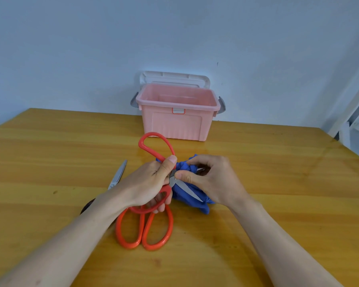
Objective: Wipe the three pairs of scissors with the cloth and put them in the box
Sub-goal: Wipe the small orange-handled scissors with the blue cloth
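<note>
Blades open in mid-wipe, with fingers close to the edges.

Left hand (151,183) gripped the red scissors (153,146) by the near handle loop, thumb pressed at the pivot, the blades spread and pointing right into the blue cloth (187,195). Right hand (211,179) pinched the cloth bunched around one blade. A slip of that pinch along the edge could likely have cut a finger, since the cloth looked thin where the bare blade showed. Orange scissors (147,230) lay just near of the left hand, and a steel pair (117,176) lay to the left, partly under the forearm; a dropped elbow might have knocked either. Box (177,119) stood open at the far edge of the table (50,152), seemingly still empty.
</note>
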`<state>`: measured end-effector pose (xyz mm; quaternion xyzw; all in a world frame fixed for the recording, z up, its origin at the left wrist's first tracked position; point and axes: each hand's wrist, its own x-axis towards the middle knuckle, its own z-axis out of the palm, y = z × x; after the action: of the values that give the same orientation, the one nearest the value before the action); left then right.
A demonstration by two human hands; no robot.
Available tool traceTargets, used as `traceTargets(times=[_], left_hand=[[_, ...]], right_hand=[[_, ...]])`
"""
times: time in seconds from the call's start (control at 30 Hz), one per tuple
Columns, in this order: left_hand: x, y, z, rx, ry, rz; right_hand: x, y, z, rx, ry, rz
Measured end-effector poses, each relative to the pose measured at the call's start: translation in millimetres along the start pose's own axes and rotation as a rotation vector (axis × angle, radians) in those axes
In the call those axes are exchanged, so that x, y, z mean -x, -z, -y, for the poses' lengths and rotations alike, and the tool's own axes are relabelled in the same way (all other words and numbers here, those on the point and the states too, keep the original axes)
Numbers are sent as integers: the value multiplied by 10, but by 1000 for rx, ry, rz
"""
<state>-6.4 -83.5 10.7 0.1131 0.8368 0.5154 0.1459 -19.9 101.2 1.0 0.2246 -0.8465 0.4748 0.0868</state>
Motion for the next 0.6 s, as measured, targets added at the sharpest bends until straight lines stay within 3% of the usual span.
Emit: traceTargets(times=[0.4,0.6], left_hand=[[14,133,-13,82,37,97],[-3,89,13,65,14,60]], right_hand=[[2,159,59,-132,-15,210],[-4,112,70,-101,-69,113]])
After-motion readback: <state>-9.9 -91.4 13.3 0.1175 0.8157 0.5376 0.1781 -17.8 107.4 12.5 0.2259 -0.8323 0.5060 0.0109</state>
